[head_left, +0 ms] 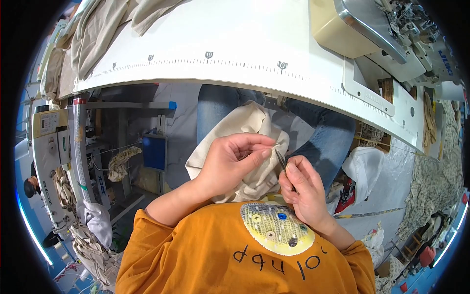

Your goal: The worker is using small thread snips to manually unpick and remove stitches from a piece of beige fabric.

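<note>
A piece of beige cloth [220, 139] lies bunched across my lap, over blue jeans. My left hand [232, 159] pinches a bit of its edge between thumb and fingertips. In my right hand [304, 183] is a pair of slim, dark metal thread snips [280, 158], tips pointing up toward the pinched edge. The tips are close to my left fingertips; whether they touch the cloth is too small to tell. My right fingers hide the lower part of the snips.
In front of me runs a white sewing table edge [245, 68] with a printed ruler. A sewing machine [362, 34] stands at the far right, and beige cloth pieces [98, 39] lie at the far left. White cloth [363, 169] hangs right of my knees. Another machine [51, 161] is at left.
</note>
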The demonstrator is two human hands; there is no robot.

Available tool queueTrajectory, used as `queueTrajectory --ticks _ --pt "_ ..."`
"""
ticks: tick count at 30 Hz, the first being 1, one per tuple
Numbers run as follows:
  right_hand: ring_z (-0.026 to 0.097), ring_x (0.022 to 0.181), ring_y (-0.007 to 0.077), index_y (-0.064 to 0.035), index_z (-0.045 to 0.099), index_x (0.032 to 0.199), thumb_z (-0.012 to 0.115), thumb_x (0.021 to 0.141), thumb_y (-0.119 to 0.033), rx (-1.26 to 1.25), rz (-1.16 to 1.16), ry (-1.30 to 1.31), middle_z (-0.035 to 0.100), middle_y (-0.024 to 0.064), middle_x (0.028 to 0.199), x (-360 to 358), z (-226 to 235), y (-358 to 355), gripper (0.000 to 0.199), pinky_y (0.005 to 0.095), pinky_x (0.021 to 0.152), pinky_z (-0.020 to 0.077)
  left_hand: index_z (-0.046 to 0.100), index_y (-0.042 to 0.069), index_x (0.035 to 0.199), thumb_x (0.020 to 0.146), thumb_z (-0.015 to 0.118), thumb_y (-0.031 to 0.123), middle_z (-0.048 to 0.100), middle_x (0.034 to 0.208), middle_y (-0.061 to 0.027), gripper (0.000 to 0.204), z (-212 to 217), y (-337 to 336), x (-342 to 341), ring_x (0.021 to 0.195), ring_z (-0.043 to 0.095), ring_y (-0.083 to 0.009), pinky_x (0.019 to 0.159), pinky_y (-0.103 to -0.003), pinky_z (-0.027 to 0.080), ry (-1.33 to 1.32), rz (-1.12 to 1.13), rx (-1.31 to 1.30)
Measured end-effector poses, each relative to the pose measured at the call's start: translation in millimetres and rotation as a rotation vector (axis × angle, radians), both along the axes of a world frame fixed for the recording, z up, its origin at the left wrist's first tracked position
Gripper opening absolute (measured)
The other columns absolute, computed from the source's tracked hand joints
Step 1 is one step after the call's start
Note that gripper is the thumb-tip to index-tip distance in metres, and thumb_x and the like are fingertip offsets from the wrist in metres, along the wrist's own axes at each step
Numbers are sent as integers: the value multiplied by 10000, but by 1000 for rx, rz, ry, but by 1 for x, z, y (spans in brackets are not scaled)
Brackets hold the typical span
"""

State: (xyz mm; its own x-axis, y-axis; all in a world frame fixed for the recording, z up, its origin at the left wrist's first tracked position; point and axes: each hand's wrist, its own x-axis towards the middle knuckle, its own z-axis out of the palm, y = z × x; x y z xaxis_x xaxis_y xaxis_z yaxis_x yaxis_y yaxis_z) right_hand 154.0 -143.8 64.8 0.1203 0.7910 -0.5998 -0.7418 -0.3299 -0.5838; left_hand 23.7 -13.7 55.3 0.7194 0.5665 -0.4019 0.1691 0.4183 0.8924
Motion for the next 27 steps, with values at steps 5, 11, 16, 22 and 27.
queueTrajectory --ticks 5,11,16,22,27 --pt "285 469 26 -93 413 938 439 948 -224 5 1 9 426 3 675 1 0 0 134 158 424 224 598 -25 1056 835 608 21 643 947 -55 226 0 1 1 839 584 -55 750 -178 478 9 -9 2" --pt "283 469 31 -95 425 984 427 951 -223 62 -11 67 424 7 675 2 -5 -1 132 163 425 219 599 -26 1050 830 607 10 642 945 -54 223 -1 3 3 856 590 -63 766 -185 478 -12 -42 -54" --pt "298 477 35 -87 417 964 449 943 -214 106 -41 240 420 -3 655 4 -12 -2 132 173 423 222 591 -25 1052 831 599 -2 642 932 -51 223 -4 3 4 864 594 -64 766 -185 479 -36 -52 -130" --pt "290 477 38 -88 418 983 438 944 -207 340 -247 179 413 -1 637 7 -2 -5 127 186 433 228 566 -21 1080 833 598 -1 643 924 -47 250 -12 -8 2 857 589 -56 763 -184 474 -7 -132 -74" --pt "281 482 22 -78 406 988 451 939 -199 98 -127 12 432 -1 675 2 4 -6 138 171 429 213 553 -17 1108 841 599 18 646 941 -63 273 -13 -7 -1 857 585 -56 758 -183 471 -28 13 -88"
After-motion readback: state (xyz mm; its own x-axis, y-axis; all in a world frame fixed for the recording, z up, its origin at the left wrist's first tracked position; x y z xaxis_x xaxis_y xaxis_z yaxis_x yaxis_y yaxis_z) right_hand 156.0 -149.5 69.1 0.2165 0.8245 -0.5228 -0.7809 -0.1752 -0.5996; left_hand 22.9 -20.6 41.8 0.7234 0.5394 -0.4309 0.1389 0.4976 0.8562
